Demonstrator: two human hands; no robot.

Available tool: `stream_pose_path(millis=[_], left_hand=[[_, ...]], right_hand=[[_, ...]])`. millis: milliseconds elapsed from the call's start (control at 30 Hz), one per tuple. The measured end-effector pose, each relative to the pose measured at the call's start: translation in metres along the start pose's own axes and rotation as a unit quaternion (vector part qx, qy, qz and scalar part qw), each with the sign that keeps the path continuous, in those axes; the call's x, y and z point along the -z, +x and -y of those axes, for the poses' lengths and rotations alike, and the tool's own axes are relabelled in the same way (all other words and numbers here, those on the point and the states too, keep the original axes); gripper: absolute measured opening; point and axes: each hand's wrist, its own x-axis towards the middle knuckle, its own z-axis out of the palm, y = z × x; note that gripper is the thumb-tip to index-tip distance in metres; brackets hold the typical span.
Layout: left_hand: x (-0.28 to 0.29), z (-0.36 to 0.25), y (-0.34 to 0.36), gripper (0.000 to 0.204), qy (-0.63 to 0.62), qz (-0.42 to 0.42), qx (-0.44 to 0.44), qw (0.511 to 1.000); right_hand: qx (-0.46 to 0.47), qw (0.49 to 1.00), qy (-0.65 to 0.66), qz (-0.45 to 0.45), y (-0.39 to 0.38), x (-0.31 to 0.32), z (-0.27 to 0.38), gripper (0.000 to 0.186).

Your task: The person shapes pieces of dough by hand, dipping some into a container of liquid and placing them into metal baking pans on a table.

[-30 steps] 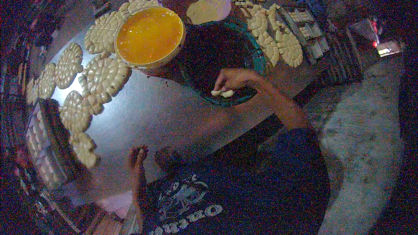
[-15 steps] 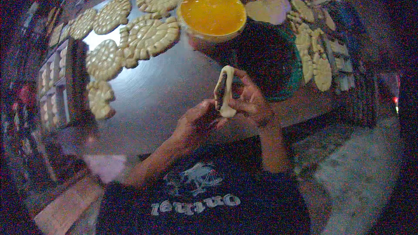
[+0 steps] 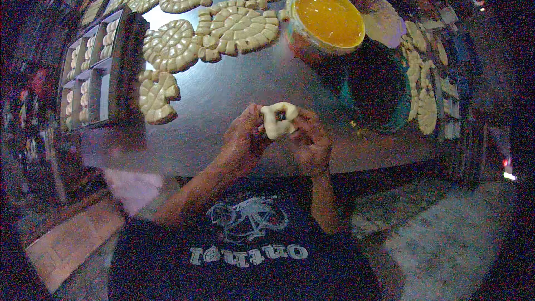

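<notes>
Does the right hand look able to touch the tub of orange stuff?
Probably yes: between the right hand and the tub lies only table, though that hand is busy holding pale dough.

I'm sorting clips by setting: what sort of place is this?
Probably a bakery or food workshop: what look like dough rounds lie on a metal table, a divided box holds rows of pale pieces, and the left hand and right hand hold a dough piece.
</notes>
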Motion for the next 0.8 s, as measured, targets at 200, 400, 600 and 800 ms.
stream_pose_path(millis=[200, 400, 600, 800], left_hand=[[0.008, -0.019, -0.030, 0.031, 0.282, -0.049, -0.112, 0.951], [0.031, -0.036, -0.048, 0.025, 0.455, 0.018, -0.142, 0.879], [0.037, -0.058, -0.054, 0.023, 0.499, 0.117, -0.082, 0.855], [0.088, -0.036, -0.033, 0.035, 0.164, 0.060, 0.145, 0.974]], right_hand=[[0.238, 0.850, -0.461, 0.092, -0.021, -0.026, 0.022, 0.033], [0.065, 0.873, -0.478, 0.075, -0.023, -0.029, 0.029, 0.035], [0.068, 0.881, -0.430, 0.186, -0.002, -0.051, 0.081, 0.027], [0.242, 0.827, -0.483, 0.155, -0.021, -0.054, 0.050, 0.038]])
